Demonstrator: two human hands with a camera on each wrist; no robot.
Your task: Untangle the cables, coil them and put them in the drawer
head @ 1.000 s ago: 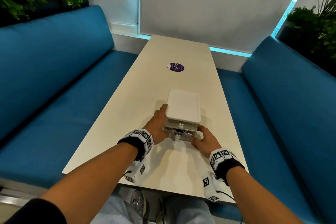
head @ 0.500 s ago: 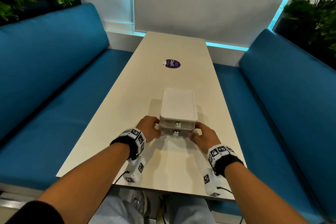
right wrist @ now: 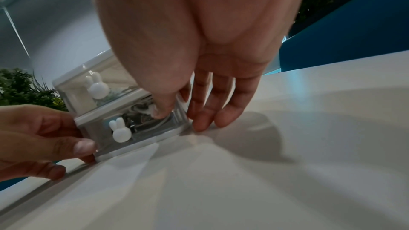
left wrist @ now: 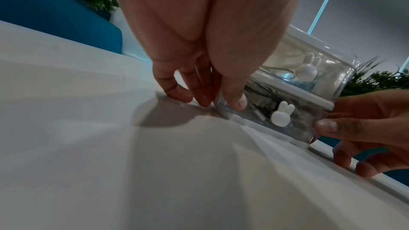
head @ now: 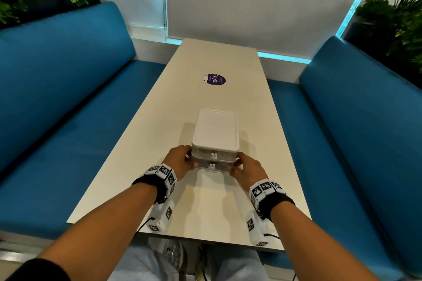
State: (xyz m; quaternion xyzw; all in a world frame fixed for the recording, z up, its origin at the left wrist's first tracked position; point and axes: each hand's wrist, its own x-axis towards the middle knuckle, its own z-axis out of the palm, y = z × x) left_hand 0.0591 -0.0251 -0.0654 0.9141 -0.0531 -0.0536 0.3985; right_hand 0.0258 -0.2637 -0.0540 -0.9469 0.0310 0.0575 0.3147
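I'm gripping the drawer box with my left hand and right hand, keeping it square and both drawers closed.

A small clear drawer unit with a white top stands upright on the table – 2 stacked drawers, both closed, each with a white rabbit-shaped knob, cables dimly visible inside.

left hand slid back, thumb on drawer front
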